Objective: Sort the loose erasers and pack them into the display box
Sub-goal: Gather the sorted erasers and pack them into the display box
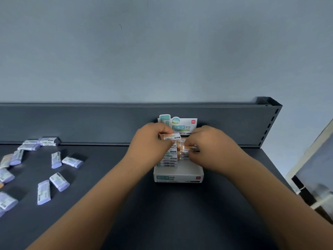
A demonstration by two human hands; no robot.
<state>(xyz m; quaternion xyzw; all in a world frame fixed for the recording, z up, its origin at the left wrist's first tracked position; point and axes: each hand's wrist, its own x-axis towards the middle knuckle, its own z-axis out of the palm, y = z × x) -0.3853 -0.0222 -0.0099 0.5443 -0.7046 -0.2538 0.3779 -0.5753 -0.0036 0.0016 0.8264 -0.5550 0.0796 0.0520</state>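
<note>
We have both hands over the box (178, 176), which stands on the table (162, 219) against its back rail. Our left hand (149, 139) pinches an orange eraser (170, 136) between thumb and curled fingers, above the rear of the box. Its long axis runs left to right, across the box, like the erasers already packed. The right column's open space lies just right of and below it. Our right hand (207, 147) is nearer that column and pinches a second eraser (187, 148) with its fingertips, low among the packed ones, so we judge it is being seated. Both erasers are short orange blocks in white printed sleeves. The left column looks full of barcoded sleeves, while purple erasers (57, 181) lie loose on the table, well apart to the left.
</note>
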